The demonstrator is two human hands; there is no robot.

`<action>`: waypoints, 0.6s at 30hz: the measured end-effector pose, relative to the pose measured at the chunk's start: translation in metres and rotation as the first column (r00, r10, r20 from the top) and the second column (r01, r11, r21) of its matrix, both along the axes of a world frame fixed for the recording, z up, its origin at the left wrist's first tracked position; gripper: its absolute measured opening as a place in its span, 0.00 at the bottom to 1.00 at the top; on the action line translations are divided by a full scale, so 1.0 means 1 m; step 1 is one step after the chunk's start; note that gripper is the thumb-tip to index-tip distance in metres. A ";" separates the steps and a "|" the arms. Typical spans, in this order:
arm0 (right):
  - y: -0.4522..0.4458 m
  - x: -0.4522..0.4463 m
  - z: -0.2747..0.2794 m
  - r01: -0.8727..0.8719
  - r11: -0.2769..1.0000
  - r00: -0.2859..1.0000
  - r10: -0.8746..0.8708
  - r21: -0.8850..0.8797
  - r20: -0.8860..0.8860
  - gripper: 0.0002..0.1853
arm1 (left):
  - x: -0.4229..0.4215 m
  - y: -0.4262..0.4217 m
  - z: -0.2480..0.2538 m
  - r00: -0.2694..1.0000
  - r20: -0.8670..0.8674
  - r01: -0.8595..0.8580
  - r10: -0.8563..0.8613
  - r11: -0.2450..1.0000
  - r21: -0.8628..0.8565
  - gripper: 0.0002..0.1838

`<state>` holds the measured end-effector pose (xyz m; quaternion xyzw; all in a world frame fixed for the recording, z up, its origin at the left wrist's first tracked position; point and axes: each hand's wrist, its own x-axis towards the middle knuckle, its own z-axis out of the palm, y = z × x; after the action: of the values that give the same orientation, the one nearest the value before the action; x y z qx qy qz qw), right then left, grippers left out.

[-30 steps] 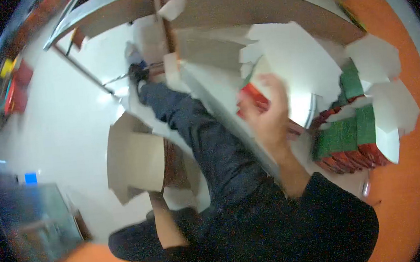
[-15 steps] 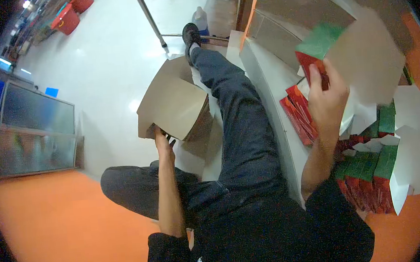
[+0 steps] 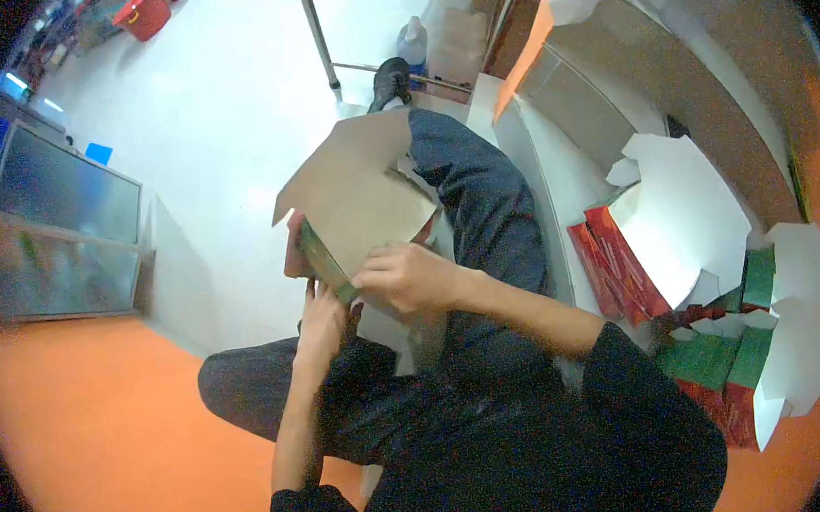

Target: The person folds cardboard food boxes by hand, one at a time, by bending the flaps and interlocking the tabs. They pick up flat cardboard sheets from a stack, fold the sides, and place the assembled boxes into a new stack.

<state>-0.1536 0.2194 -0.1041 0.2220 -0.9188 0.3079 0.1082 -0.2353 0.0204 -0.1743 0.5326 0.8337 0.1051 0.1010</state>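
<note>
Over my lap lies flat printed cardboard [image 3: 355, 188], plain grey-brown face up, with a green and red printed strip [image 3: 322, 254] along its near left edge. My left hand [image 3: 323, 324] grips this cardboard from below at its near corner, its fingers partly hidden. On the top near edge, my right hand [image 3: 407, 278] has its fingers bent and pinched against the card beside the green strip. A bit of red shows at the cardboard's right edge. To my right, red printed cartons [image 3: 615, 262] lie with a large white flap [image 3: 689, 212] spread out.
More green and red cartons [image 3: 716, 356] with white flaps stand at the lower right. A metal-legged table [image 3: 318, 35] and a bottle of blue liquid [image 3: 413, 46] are ahead. A glass-panelled frame [image 3: 71, 222] stands left; a red tub [image 3: 143, 14] sits far off.
My right hand has come from the cartons on the right to the cardboard over my lap, apparently bringing the red and green carton. My left hand has shifted slightly nearer me.
</note>
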 end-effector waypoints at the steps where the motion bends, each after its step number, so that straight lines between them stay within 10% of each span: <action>1: 0.004 -0.004 -0.004 -0.012 1.000 1.000 0.012 0.015 -0.006 0.15 | 0.005 0.004 -0.003 1.000 -0.022 -0.014 0.014 1.000 0.007 0.20; 18: 0.021 -0.017 -0.052 0.049 0.968 0.998 -0.059 0.246 0.034 0.15 | 0.009 0.012 -0.010 0.996 -0.003 -0.086 0.088 0.985 0.152 0.20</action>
<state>-0.1701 0.2407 -0.1559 0.2020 -0.9576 0.1934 0.0693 -0.2262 0.0329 -0.1845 0.5023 0.8463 0.1699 0.0514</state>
